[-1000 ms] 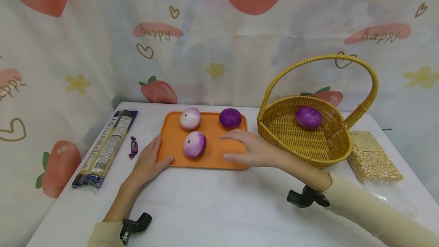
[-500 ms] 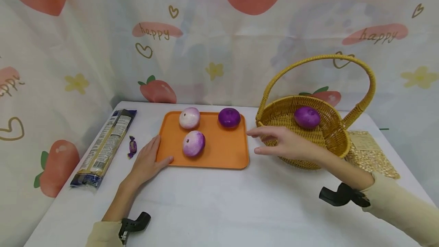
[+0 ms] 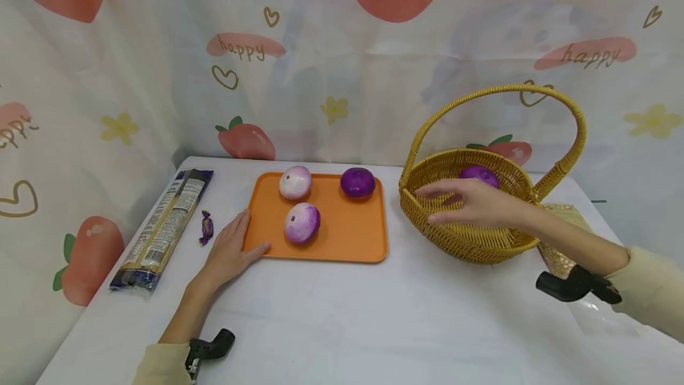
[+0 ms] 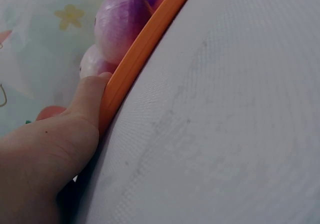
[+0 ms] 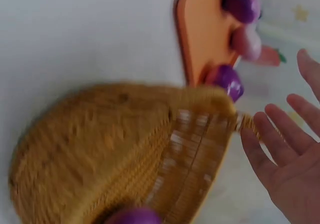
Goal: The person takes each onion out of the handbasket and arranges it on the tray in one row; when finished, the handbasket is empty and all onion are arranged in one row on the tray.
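Note:
My left hand (image 3: 228, 249) rests at the left end of an orange tray (image 3: 352, 242), fingers straight along its side and thumb on the front rim. Three onions are on the tray: a pale one (image 3: 295, 183) at the back left, a white-and-purple one (image 3: 302, 223) in front of it, and a deep purple one (image 3: 357, 183) at the back right. My right hand (image 3: 475, 202) hovers over the wicker basket (image 3: 454, 248), holding nothing, its fingers spread in the right wrist view. Inside the basket lies another purple onion (image 3: 479, 175), partly hidden behind that hand.
Left of the tray are a purple wrapped candy (image 3: 206, 228) and a long printed plastic packet (image 3: 162, 230). A bag of yellow grains (image 3: 556, 260) lies right of the basket, partly covered by the right forearm. The basket's tall handle (image 3: 497, 89) arches above it.
My right hand has moved right, from over the tray's right end to above the basket. My left hand has stayed at the tray, and the onions have not moved.

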Motion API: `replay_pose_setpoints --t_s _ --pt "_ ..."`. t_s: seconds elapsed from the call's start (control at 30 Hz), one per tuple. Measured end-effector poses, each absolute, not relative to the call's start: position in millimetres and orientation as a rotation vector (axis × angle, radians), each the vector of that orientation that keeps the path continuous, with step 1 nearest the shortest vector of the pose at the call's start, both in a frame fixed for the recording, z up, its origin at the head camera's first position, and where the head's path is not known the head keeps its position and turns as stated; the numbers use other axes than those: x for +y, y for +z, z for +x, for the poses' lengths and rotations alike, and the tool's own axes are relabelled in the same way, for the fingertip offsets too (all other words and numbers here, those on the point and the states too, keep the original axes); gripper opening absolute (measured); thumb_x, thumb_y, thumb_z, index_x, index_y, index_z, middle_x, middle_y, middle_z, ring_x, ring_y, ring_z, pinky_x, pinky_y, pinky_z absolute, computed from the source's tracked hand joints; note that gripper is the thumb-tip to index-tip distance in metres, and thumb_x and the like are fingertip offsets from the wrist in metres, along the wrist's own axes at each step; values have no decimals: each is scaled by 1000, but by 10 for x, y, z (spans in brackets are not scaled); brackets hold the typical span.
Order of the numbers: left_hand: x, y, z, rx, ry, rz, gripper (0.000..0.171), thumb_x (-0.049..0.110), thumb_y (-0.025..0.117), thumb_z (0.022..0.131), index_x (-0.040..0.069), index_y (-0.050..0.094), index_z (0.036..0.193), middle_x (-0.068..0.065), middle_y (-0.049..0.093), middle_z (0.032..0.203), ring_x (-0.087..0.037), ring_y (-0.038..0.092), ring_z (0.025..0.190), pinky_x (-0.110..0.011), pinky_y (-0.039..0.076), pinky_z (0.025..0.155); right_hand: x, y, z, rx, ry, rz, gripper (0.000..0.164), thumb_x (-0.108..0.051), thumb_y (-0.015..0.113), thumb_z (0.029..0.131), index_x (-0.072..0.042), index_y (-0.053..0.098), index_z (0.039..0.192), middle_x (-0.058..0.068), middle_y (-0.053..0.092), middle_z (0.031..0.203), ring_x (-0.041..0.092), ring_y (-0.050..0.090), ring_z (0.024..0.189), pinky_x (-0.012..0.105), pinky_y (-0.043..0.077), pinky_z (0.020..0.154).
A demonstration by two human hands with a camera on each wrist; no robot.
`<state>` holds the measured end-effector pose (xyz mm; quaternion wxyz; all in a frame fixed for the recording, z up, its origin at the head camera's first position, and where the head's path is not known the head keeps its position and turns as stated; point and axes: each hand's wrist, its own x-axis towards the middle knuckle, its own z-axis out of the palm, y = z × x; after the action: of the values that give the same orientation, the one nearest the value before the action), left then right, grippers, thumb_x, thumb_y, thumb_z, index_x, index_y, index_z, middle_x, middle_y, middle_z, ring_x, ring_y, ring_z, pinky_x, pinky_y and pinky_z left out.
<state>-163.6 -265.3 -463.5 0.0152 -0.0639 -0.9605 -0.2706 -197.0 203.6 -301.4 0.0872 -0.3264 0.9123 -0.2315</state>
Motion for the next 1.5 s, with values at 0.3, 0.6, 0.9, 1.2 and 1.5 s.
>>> replay_pose_setpoints --t_s 0.3,0.6,0.9,1.2,1.5 --pt "-2671 -4634 -1631 -2989 -839 -192 92 48 62 89 0 18 154 -24 23 158 -45 25 143 -60 19 118 2426 -2958 -2289 2771 -472 -945 50 -34 74 85 -17 61 130 -1 66 110 7 59 90 27 53 78" --pt "-2668 -4639 -1626 -3008 -855 -178 92 49 61 89 1 18 154 -23 22 159 -44 23 144 -60 18 118 2618 -3154 -2453 2807 -654 -705 53 -31 69 90 -4 55 133 21 58 126 36 60 106 31 53 77" --pt "-2674 -4647 -1635 -3013 -853 -170 93 51 61 89 2 17 154 -22 21 160 -43 23 145 -60 18 119 2714 -3309 -2580 2898 -894 -455 50 -31 64 93 -1 53 132 24 51 134 42 54 118 29 54 83" --pt "-2662 -4649 -1646 -3011 -846 -172 93 52 61 89 2 17 154 -21 21 160 -42 22 145 -59 18 119 2789 -3479 -2672 2960 -1239 -192 60 -46 55 95 -4 46 137 1 54 129 19 49 122 31 43 100" --pt "-2652 -4648 -1644 -3014 -859 -157 95 53 61 88 3 16 155 -21 20 160 -42 21 146 -59 17 119 2834 -3603 -2770 3017 -1365 -140 54 -46 56 94 -4 53 128 -29 50 100 -12 46 91 4 37 75"
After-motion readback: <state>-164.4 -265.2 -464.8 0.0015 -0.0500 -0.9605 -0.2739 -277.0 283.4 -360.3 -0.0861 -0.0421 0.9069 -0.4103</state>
